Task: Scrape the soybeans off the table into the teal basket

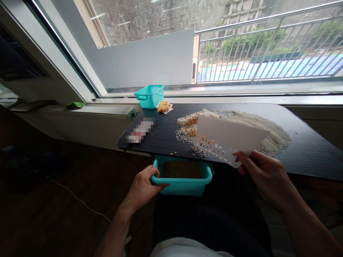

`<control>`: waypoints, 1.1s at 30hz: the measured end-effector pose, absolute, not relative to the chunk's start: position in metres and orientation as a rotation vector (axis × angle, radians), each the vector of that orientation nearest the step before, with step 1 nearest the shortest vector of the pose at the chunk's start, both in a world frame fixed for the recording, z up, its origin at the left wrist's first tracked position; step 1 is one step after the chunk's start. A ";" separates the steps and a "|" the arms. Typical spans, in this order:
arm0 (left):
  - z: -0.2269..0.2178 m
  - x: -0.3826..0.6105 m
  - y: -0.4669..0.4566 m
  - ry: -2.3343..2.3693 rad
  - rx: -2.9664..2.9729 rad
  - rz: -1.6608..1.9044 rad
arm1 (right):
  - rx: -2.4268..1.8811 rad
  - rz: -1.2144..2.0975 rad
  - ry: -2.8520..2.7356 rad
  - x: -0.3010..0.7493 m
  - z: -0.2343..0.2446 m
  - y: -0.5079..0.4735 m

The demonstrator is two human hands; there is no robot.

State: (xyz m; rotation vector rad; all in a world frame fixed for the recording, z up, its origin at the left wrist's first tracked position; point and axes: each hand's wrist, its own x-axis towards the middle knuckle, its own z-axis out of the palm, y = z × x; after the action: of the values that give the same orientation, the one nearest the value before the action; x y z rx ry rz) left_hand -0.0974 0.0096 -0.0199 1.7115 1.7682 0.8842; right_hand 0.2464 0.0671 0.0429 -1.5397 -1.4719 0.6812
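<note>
My left hand [146, 184] grips the left end of a turquoise plastic bin [184, 186], held just below the table's front edge. Many round tan beans [182, 169], which look like soybeans, lie inside it. My right hand [261, 167] pinches the lower right corner of a white slotted card [230, 134], its row of slots facing down and toward me. The card is tilted over a spread pile of white rice [270, 132], and part of the pile is hidden behind it. Beans [191, 121] are mixed into the pile's left side, and some show through the slots.
The dark table [163, 132] stands against a window. At its back left are another turquoise bin [151, 97] and a crumpled yellowish item [164, 106] on white paper. A blurred-out flat item [140, 130] lies at the left. A radiator [107, 116] is beyond the left edge.
</note>
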 end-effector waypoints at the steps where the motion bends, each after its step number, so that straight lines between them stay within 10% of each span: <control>1: -0.020 -0.097 0.010 1.765 1.709 0.883 | -1.541 0.687 -1.482 0.246 0.043 0.067; 33: -0.024 -0.105 0.011 1.750 1.719 0.881 | -1.696 0.691 -1.311 0.263 0.030 0.044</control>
State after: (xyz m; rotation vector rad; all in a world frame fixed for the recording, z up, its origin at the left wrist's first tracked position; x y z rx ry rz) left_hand -0.1055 0.0106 -0.0240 1.7185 1.7497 0.8807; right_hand 0.2628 0.0444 0.0296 -1.6959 -1.3114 0.6913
